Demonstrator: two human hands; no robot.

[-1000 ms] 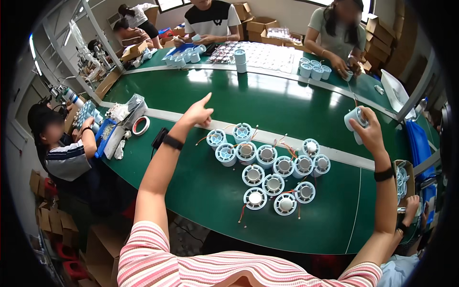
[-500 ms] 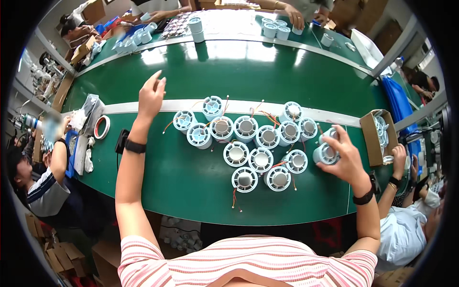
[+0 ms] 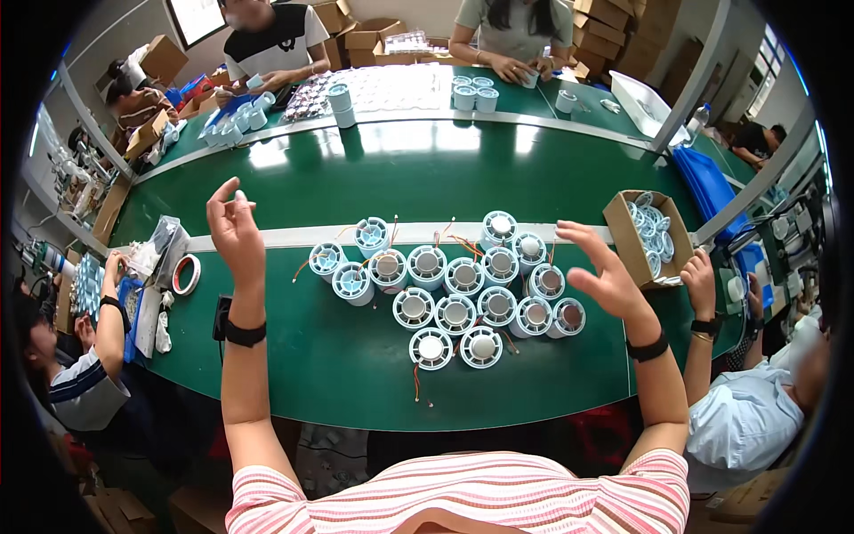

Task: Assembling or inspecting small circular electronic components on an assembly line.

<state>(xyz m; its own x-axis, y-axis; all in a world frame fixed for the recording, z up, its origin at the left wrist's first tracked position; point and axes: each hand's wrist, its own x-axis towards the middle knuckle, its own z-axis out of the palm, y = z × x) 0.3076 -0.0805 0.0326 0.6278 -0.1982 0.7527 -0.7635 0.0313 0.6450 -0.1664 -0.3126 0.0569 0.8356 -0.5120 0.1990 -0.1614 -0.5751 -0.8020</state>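
A cluster of light-blue round fan housings point(image 3: 463, 278) stands upright on the green table, most with grey metal discs in their centres. Thin orange and red wires point(image 3: 416, 383) trail from several of them. My right hand point(image 3: 607, 274) is open and holds nothing, its fingers spread just right of the cluster. Nearest to it are a housing with a grey disc point(image 3: 546, 281) and one with a brownish disc point(image 3: 567, 317). My left hand point(image 3: 233, 222) is raised left of the cluster, empty, with loosely bent fingers apart. Three housings at the cluster's left point(image 3: 353, 283) show open spoked tops.
A cardboard box of light-blue rings point(image 3: 630, 262) stands at the right, near a co-worker's hand point(image 3: 698, 274). A tape roll point(image 3: 186, 274) lies at the left beside a plastic bin point(image 3: 167, 240). Across the table, two people handle parts near stacked light-blue cups point(image 3: 340, 105).
My right hand has let go of the housings at the right, which now stand against the cluster. My left hand has shifted left. The view has tilted up toward the far people.
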